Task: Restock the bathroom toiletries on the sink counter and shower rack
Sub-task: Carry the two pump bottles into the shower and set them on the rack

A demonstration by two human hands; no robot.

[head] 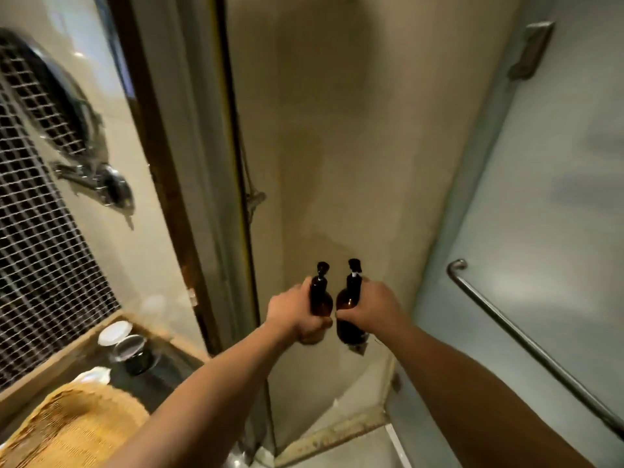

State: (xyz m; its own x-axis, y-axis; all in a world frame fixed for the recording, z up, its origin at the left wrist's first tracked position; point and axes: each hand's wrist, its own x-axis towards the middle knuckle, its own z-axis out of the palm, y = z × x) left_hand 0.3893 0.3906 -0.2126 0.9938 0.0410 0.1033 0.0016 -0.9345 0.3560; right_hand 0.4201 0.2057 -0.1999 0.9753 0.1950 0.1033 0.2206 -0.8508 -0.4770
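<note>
A basket (67, 427) and a lidded jar (131, 352) sit blurred on the counter (175, 366) at the lower left. In the open shower doorway, the left hand (297, 315) has its fingers curled round the body of the left bottle (319, 298), an amber pump bottle held upright. Just beside it, the right hand (374, 309) grips the right bottle (347, 305) in the same way. Whether the two bottles touch is unclear.

This looks like the shower-rack step, with both bottles carried in. Next, each needs lowering upright into its place without knocking the pumps.

The rack is barely visible: only a small metal piece (358, 347) shows under the right bottle. Fingers cover the left bottle's base, and no labels can be seen. The glass door (540, 197) is cut off at the right.
</note>
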